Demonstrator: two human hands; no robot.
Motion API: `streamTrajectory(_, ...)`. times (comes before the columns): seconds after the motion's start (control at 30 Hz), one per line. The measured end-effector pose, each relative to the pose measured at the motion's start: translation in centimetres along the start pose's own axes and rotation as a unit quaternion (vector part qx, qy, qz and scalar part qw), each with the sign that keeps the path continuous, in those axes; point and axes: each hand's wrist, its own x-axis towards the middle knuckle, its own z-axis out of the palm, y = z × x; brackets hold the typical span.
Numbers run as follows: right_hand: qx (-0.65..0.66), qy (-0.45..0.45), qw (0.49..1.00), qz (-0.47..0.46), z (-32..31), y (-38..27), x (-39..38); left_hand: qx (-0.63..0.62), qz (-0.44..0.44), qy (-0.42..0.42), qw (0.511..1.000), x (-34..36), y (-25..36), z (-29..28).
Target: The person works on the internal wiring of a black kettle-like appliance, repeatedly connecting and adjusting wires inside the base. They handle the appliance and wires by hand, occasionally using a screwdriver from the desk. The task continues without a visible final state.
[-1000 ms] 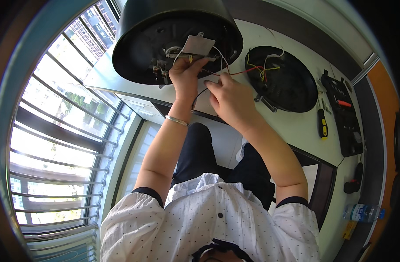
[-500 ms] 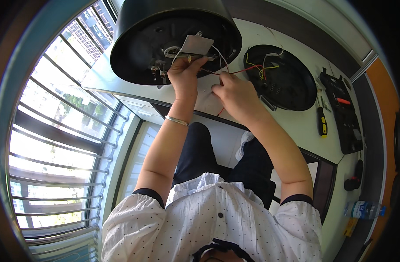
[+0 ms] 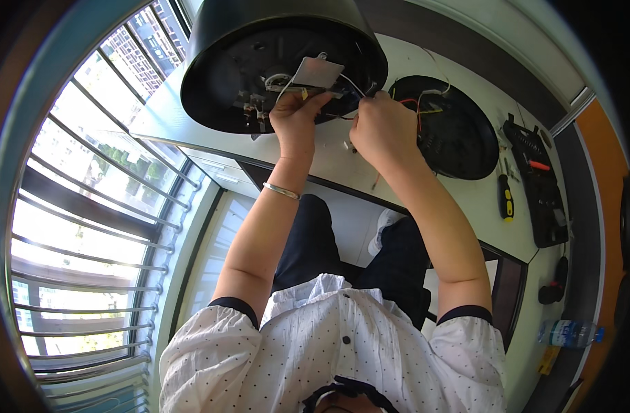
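Observation:
A large black pot-shaped appliance body (image 3: 277, 29) lies tipped on the table with its open underside toward me. Inside it are a bent metal plate (image 3: 318, 73), a white wire (image 3: 353, 82) and several small metal terminals (image 3: 254, 109). My left hand (image 3: 294, 124) reaches under the plate, thumb and fingertips pinched at a thin dark red wire (image 3: 342, 118). To its right, by the rim, my right hand (image 3: 386, 132) is closed around wires; the fingertips' exact hold is hidden. Behind that hand lies a round black base cover (image 3: 463, 141) with red and yellow-green wires on it.
A yellow-and-black screwdriver (image 3: 506, 198) lies right of the cover, alongside an open black tool case (image 3: 548, 199). Farther down the right side are a dark-handled tool (image 3: 553, 289) and a plastic bottle (image 3: 570, 333). A barred window (image 3: 88, 234) stands at the left.
My right hand has moved up and to the right, closer to the appliance's rim, its fist tighter. The left hand stays pinched under the plate. The view has shifted slightly.

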Motion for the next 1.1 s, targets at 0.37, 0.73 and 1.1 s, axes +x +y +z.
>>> streamTrajectory(0.37,-0.004,-0.005,0.999,-0.048,-0.6,0.0,1.4,-0.048,-0.004,-0.011,0.999,-0.1,-0.2,0.1)
streamTrajectory(0.73,-0.026,0.012,0.997,-0.067,0.3,-0.1,-1.3,-0.021,-0.012,0.001,1.000,-0.2,0.0,0.0)
streamTrajectory(1.1,0.062,-0.049,0.994,0.076,0.1,0.0,1.0,0.006,0.003,-0.001,1.000,0.2,-0.7,-0.4)
